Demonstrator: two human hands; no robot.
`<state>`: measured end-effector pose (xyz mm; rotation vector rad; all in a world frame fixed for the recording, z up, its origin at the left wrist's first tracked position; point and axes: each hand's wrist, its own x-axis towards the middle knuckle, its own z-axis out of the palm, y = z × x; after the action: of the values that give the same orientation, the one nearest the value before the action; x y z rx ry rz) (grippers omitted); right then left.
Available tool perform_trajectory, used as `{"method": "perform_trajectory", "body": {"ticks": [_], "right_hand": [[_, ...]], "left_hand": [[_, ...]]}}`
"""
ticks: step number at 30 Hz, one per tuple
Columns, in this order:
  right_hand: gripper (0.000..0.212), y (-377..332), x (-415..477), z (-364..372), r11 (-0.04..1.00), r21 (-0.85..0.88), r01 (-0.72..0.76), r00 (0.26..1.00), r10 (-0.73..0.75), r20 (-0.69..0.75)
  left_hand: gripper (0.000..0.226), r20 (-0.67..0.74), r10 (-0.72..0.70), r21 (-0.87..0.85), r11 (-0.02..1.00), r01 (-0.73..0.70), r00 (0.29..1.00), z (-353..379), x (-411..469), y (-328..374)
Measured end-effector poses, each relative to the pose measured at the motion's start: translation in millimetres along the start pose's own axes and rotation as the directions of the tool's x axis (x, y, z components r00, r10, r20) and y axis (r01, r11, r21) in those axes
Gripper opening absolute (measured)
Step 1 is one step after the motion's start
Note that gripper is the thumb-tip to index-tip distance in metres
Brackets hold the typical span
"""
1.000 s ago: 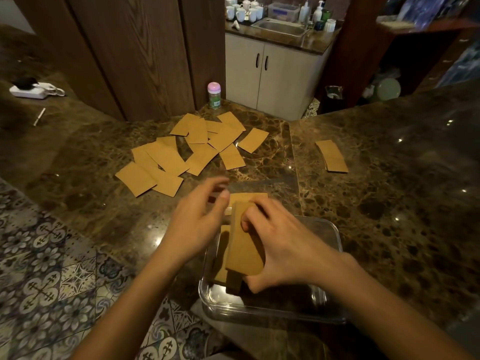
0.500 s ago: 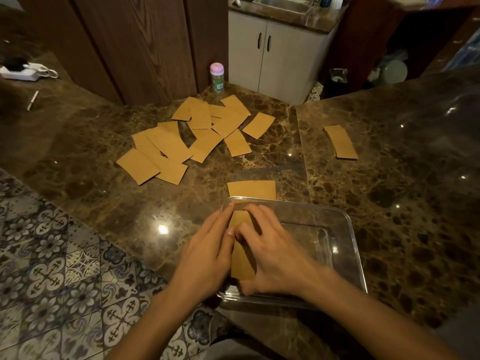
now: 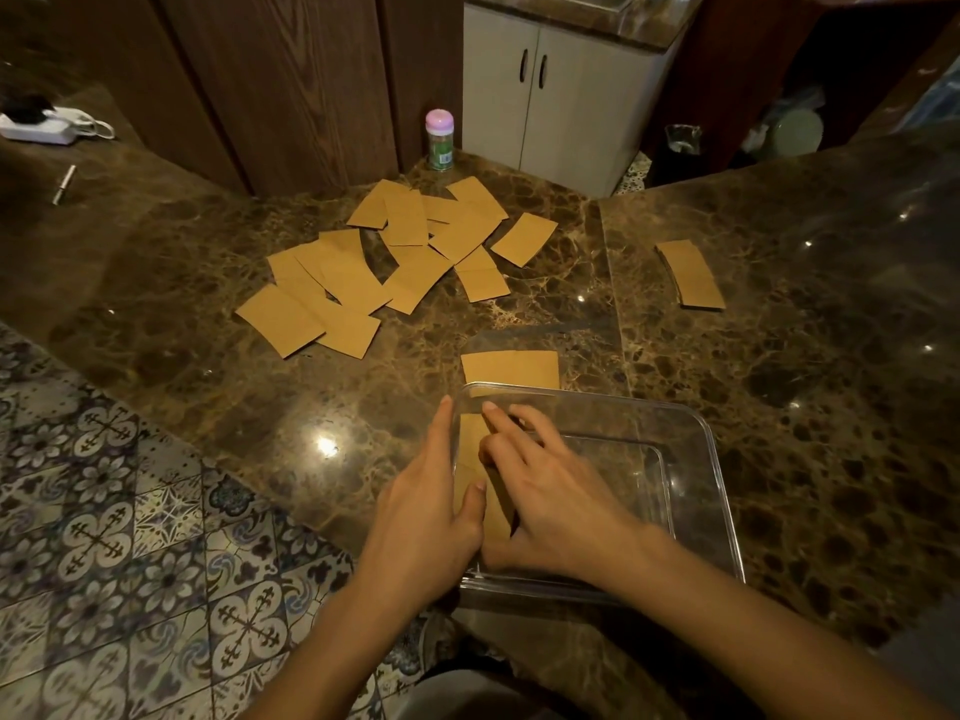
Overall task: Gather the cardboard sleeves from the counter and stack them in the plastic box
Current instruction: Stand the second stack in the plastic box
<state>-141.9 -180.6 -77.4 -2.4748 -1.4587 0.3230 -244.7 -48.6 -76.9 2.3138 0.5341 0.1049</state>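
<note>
Both hands in the clear box [image 3: 691, 491] at the tabletop's [image 3: 779, 407] near edge. Left hand [image 3: 423, 527] sits at the box's left wall, fingers straight and together, flat against the left side of the sleeves [image 3: 470, 444] inside; thumb lies on top of them. Right hand [image 3: 558, 504] lies over the same sleeves from the right, fingers spread and pressing down, thumb below at the near end. Neither grip is clamped around anything: left is flat against the sleeves, right is splayed on top. How many sleeves are in the box I cannot tell; they lie lengthwise along the left wall, mostly hidden by the hands.

One sleeve [image 3: 511, 368] lies flat on the tabletop just beyond the box's far wall, touching or nearly touching the rim. A loose pile [image 3: 363, 272] of many overlapping sleeves is spread across the middle of the tabletop toward the far edge, well apart from the box. A small stack [image 3: 691, 275] lies alone on the right part of the tabletop, past the seam.

Bottle [image 3: 439, 140] with a pink cap stands at the far edge behind the pile. A white power strip [image 3: 39, 128] and a small stick-like thing [image 3: 64, 184] are at the far left. Patterned tile floor [image 3: 104, 511] shows to the left below the tabletop edge.
</note>
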Motion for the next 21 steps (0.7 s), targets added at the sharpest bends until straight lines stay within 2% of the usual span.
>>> {"method": "perform_trajectory", "body": {"ticks": [4, 12, 16, 18, 21], "right_hand": [[0.087, 0.7, -0.7, 2.5, 0.999, 0.031, -0.044, 0.999, 0.045, -0.020], [0.085, 3.7, -2.0, 4.3, 0.960, 0.240, -0.144, 0.987, 0.158, -0.041], [0.094, -2.9, 0.4, -7.7, 0.972, 0.164, -0.171, 0.984, 0.160, 0.078], [0.099, -7.2, 0.3, -17.2, 0.965, 0.117, -0.233, 0.962, 0.211, 0.175], [0.094, -11.4, 1.3, -21.7, 0.954, 0.087, -0.287, 0.938, 0.261, 0.229]], "left_hand": [[0.084, 0.006, -0.020, -0.024, 1.000, 0.020, 1.000, -1.5, 0.9, 3.5], [0.091, 0.005, -0.028, 0.012, 1.000, 0.028, 1.000, -0.2, 3.3, 6.9], [0.086, -0.044, -0.033, 0.010, 0.999, 0.034, 0.998, 1.3, 3.2, 7.5], [0.083, -0.056, -0.039, -0.005, 0.999, 0.039, 0.998, 1.5, 3.4, 7.9], [0.083, -0.051, -0.042, -0.017, 0.999, 0.042, 0.998, 2.5, 3.4, 5.9]]}}
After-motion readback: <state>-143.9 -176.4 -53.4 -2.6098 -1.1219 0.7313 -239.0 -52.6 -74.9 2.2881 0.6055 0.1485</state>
